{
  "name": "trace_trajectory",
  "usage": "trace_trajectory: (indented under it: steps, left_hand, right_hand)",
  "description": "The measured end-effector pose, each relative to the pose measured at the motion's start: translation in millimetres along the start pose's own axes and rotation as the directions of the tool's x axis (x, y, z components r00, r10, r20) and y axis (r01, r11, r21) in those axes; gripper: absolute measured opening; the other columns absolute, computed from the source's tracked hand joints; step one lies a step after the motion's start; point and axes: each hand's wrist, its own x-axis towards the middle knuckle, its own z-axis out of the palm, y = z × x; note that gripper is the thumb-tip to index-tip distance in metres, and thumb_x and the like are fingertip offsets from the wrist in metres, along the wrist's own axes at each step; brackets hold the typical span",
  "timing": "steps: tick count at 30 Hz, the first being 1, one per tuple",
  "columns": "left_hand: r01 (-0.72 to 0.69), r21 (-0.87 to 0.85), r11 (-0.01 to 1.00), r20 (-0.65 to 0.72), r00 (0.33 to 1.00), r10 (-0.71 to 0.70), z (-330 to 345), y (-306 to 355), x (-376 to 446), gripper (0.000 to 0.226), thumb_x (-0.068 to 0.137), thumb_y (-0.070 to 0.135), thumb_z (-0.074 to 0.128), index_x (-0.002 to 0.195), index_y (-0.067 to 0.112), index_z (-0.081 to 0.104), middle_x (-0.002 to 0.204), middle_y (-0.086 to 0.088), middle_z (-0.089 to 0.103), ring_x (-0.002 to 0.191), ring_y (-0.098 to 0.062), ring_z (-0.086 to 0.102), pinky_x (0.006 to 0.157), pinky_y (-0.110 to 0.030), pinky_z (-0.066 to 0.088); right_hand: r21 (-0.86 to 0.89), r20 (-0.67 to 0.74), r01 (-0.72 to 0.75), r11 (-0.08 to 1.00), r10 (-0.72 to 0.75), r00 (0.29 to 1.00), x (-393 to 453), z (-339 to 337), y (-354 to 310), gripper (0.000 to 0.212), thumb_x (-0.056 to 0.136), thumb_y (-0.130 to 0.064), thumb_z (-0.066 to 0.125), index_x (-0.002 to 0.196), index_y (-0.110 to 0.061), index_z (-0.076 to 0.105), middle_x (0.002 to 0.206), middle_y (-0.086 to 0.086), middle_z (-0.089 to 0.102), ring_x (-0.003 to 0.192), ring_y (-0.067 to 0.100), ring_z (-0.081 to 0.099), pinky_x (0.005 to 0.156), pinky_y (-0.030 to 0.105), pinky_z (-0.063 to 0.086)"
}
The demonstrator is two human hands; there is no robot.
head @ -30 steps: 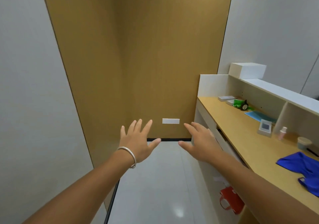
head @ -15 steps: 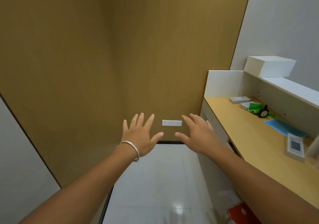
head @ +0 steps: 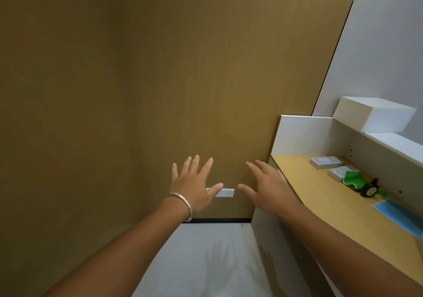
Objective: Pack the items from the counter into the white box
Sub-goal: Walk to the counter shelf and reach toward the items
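Currently: both hands, left [head: 194, 187] and right [head: 267, 189], spread, holding nothing | box [head: 375, 116] on shelf: likely light, rigid | grip its sides two-handed.

Right of my right hand [head: 266, 188], the blue sheet [head: 399, 216] runs off the picture's edge, and the green toy [head: 357, 181] partly covers a small white box [head: 338, 173].

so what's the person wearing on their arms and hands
Both forearms are bare, with no sleeves or gloves in view. The left hand has a thin silver bangle round its wrist. The right hand shows no rings, watch or bracelet.
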Motion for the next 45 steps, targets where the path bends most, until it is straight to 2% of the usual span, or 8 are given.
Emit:
trace_trajectory:
  steps: [11,18,24,31,35,39,42,45]
  left_hand:
    - [-0.037,0.000,0.999,0.036,0.999,0.037,31,-52,185,0.076,0.088,0.073,0.020,0.152,0.039,-0.001,0.163,-0.002,-0.003,0.150,-0.020,-0.007,0.118,-0.054,-0.004]
    - [-0.026,0.008,1.000,0.040,0.999,0.026,65,-68,306,0.076,0.088,0.072,0.023,0.152,0.038,-0.001,0.163,-0.004,-0.002,0.150,-0.021,-0.006,0.118,-0.054,-0.002]
    - [-0.048,-0.005,0.999,0.054,0.997,0.049,84,-49,422,0.076,0.089,0.070,0.026,0.152,0.038,0.000,0.163,-0.004,-0.001,0.150,-0.021,-0.005,0.119,-0.052,-0.002]
    - [-0.199,-0.093,0.976,0.049,0.978,0.204,108,19,538,0.076,0.089,0.068,0.032,0.152,0.036,0.004,0.163,-0.005,0.004,0.150,-0.021,0.001,0.120,-0.045,0.005]
    - [-0.348,-0.132,0.928,0.093,0.928,0.361,132,82,588,0.076,0.090,0.067,0.033,0.153,0.035,0.003,0.163,-0.005,0.004,0.150,-0.020,0.002,0.120,-0.044,0.007]
    - [-0.499,-0.193,0.845,0.117,0.843,0.525,155,166,631,0.076,0.090,0.066,0.034,0.153,0.035,0.004,0.163,-0.005,0.006,0.150,-0.021,0.003,0.120,-0.044,0.009]
    - [-0.610,-0.241,0.755,0.116,0.754,0.646,170,237,653,0.076,0.090,0.066,0.034,0.152,0.034,0.005,0.162,-0.005,0.008,0.149,-0.020,0.004,0.120,-0.044,0.009]
    - [-0.732,-0.257,0.631,0.098,0.630,0.770,182,307,668,0.077,0.090,0.066,0.032,0.153,0.032,0.003,0.162,-0.007,0.010,0.149,-0.022,0.006,0.120,-0.043,0.011]
  right_hand:
    - [0.003,0.045,-0.040,0.999,0.040,0.998,181,47,26,0.074,0.089,-0.066,0.042,0.151,-0.034,0.016,0.159,-0.001,0.020,0.147,0.019,0.014,0.119,0.049,0.013]
    - [0.017,0.045,-0.034,0.999,0.034,0.998,294,92,64,0.077,0.087,-0.067,0.041,0.151,-0.034,0.016,0.159,0.000,0.021,0.146,0.019,0.016,0.119,0.048,0.012]
    - [0.044,0.013,-0.069,0.997,0.068,0.998,396,108,122,0.077,0.086,-0.068,0.042,0.151,-0.033,0.018,0.158,0.000,0.023,0.146,0.020,0.019,0.118,0.048,0.016]
    - [0.021,-0.063,-0.204,0.979,0.205,0.977,459,100,215,0.077,0.086,-0.066,0.045,0.150,-0.029,0.023,0.157,0.004,0.027,0.144,0.022,0.023,0.116,0.048,0.022]
    - [0.026,-0.087,-0.363,0.931,0.364,0.927,453,90,281,0.075,0.088,-0.062,0.048,0.150,-0.028,0.025,0.156,0.005,0.027,0.143,0.023,0.023,0.115,0.047,0.022]
    - [0.010,-0.123,-0.539,0.842,0.536,0.835,427,76,351,0.073,0.088,-0.062,0.047,0.149,-0.029,0.026,0.156,0.005,0.027,0.143,0.024,0.024,0.115,0.047,0.021]
    - [-0.010,-0.149,-0.666,0.746,0.657,0.739,399,62,400,0.073,0.088,-0.062,0.047,0.150,-0.028,0.026,0.157,0.005,0.026,0.145,0.022,0.020,0.117,0.047,0.017]
    - [-0.024,-0.198,-0.771,0.637,0.753,0.628,368,43,443,0.074,0.088,-0.062,0.046,0.150,-0.028,0.024,0.157,0.003,0.025,0.145,0.020,0.019,0.117,0.050,0.017]
